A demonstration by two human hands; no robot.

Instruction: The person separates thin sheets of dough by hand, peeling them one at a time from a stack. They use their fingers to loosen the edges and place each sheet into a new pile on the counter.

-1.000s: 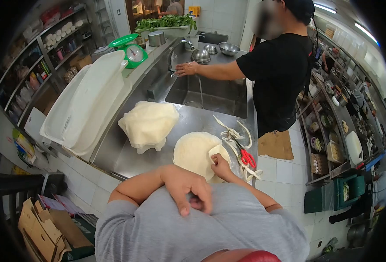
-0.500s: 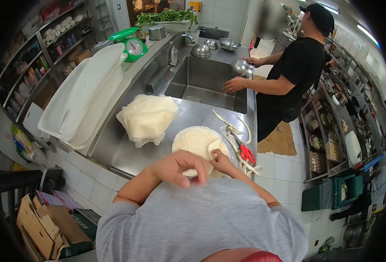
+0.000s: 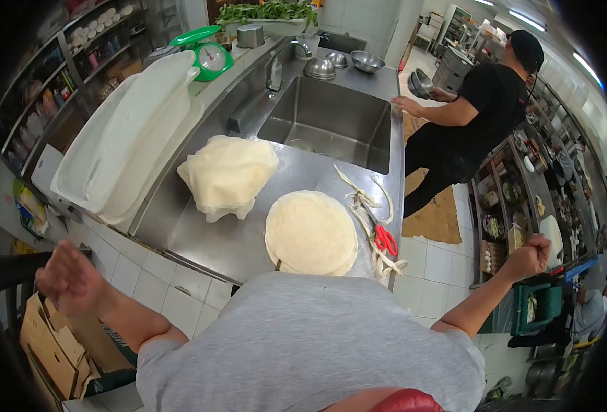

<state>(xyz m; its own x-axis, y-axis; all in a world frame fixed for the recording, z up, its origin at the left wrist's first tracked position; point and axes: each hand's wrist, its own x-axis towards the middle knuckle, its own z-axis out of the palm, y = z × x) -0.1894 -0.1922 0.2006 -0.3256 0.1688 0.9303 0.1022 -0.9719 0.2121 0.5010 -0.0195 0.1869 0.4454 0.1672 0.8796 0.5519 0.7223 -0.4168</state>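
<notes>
A stack of round, pale, thin dough sheets (image 3: 310, 233) lies flat on the steel counter right in front of me. Left of it is a loose heap of similar sheets (image 3: 228, 175), draped with drooping edges. My left hand (image 3: 73, 281) is raised far out to the left, off the counter, its fingers curled and slightly blurred. Out to the right, my right hand (image 3: 528, 259) is closed in a fist over the floor. Neither hand touches the sheets, and nothing shows in either. Red-handled scissors (image 3: 386, 240) lie beside the stack among pale cloth strips (image 3: 364, 199).
Beyond the sheets is a steel sink (image 3: 331, 127) with a faucet (image 3: 276, 65). White plastic tubs (image 3: 121, 137) lean at the left, near a green scale (image 3: 211, 60). A co-worker in black (image 3: 478, 110) stands right of the sink holding metal bowls (image 3: 421, 84).
Both my hands have left the round stack and spread wide apart, one to each side. The sheet edge my right hand held now lies flat. The co-worker has moved right, away from the sink, with bowls.
</notes>
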